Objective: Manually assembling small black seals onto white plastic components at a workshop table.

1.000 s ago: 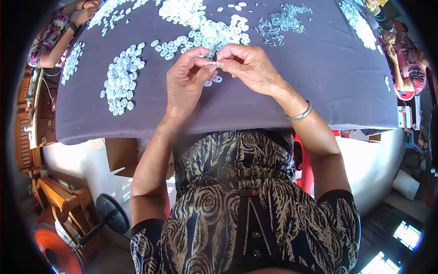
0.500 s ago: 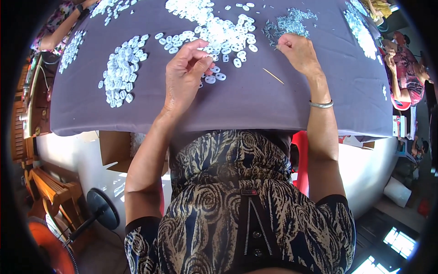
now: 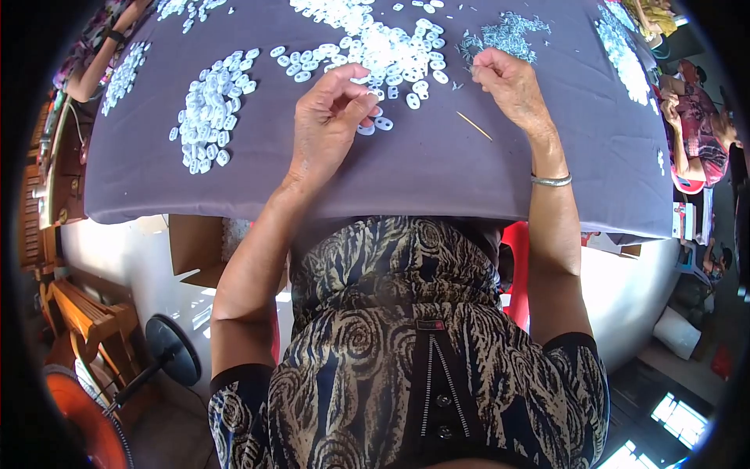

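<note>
My left hand (image 3: 332,109) is raised over the dark cloth, thumb and fingers curled together around a small white plastic piece (image 3: 378,94) of which only an edge shows. Right behind it spreads a big heap of white oval plastic pieces with holes (image 3: 391,53). My right hand (image 3: 508,84) is closed in a pinch at the near edge of a pile of tiny grey metal pieces (image 3: 508,37). Whatever its fingertips hold is too small to make out. A thin wooden stick (image 3: 474,125) lies between the hands, nearer the right one.
At the left lies another pile of white pieces (image 3: 207,109). The purple-grey tablecloth (image 3: 422,180) hangs over the near edge. Co-workers' arms (image 3: 105,59) show at the far left, and a seated person (image 3: 695,141) at the right. A cardboard box (image 3: 195,250) stands below the table.
My left hand has shifted slightly right, still curled. The right hand has moved slightly toward me, off the grey pile, its fingertips pinched. The whole view has shifted a little.
</note>
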Available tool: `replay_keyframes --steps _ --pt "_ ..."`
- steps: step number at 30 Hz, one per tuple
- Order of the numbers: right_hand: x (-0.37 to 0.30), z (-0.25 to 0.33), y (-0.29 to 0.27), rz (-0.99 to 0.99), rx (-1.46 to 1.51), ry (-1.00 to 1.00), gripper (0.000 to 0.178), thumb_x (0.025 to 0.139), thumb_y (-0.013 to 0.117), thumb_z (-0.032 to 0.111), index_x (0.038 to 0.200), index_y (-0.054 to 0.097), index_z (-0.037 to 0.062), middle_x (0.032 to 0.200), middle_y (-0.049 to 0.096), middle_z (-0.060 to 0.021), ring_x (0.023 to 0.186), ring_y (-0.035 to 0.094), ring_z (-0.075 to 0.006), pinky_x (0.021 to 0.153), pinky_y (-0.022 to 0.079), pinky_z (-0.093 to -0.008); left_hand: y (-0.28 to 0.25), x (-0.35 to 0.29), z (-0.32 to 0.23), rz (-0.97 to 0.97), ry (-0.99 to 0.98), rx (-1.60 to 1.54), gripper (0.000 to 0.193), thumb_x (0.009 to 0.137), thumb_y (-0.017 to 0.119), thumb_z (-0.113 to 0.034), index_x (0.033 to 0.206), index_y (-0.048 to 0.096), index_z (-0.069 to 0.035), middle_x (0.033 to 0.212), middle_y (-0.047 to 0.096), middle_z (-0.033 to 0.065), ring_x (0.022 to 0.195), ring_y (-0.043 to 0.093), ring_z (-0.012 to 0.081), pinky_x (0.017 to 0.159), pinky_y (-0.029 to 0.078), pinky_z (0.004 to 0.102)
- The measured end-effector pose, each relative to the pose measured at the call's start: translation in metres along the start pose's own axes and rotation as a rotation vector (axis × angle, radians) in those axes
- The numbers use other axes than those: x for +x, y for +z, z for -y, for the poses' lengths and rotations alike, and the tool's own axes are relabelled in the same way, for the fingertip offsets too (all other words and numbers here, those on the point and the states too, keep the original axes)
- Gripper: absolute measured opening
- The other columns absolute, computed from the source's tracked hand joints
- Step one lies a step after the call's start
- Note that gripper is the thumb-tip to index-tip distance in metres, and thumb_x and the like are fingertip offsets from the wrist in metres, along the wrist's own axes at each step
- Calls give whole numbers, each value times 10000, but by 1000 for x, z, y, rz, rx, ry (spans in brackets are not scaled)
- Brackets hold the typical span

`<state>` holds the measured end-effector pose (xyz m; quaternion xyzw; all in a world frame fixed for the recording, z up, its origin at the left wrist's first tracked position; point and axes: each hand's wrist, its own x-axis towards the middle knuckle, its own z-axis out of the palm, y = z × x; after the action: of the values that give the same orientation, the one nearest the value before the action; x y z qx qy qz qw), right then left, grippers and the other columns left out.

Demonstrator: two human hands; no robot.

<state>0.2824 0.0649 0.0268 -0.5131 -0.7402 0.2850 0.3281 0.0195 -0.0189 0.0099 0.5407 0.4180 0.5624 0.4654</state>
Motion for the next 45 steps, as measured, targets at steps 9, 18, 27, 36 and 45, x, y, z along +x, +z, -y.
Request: replay_keyframes --steps 9,18,27,36,45 --pt "-1 -1 -2 -30 173 -10 95 889 557 77 957 620 57 816 624 23 739 553 -47 632 433 -187 7 1 2 -17 -1 -115 265 844 624 17 1093 571 -54 808 587 18 695 608 117 592 505 241" --pt "1 6 0 -15 143 64 140 890 578 123 981 669 66 804 660 3 638 501 -25 587 417 -170 1 0 0 -21 -16 -129 265 851 615 21 1106 579 -41 798 606 18 685 598 110 615 492 239" --pt "-1 5 -3 -16 168 31 152 866 549 62 951 673 39 842 678 -35 786 658 -117 668 520 -243 3 -1 -2 -2 -42 -78 242 866 611 -1 1106 587 -29 780 623 13 706 602 107 640 486 242" --pt "-1 -7 -2 -87 -93 -74 119 832 601 37 934 662 36 741 651 -3 662 595 -65 630 490 -213 3 0 -1 10 -46 -74 240 866 608 4 1102 592 -34 779 621 14 716 601 103 643 493 240" --pt "-4 4 0 -197 -311 -170 160 754 612 10 906 654 34 643 627 -45 583 573 -85 599 489 -233 4 -1 1 25 -4 -56 200 857 617 8 1054 590 -21 789 607 15 702 617 97 595 521 230"
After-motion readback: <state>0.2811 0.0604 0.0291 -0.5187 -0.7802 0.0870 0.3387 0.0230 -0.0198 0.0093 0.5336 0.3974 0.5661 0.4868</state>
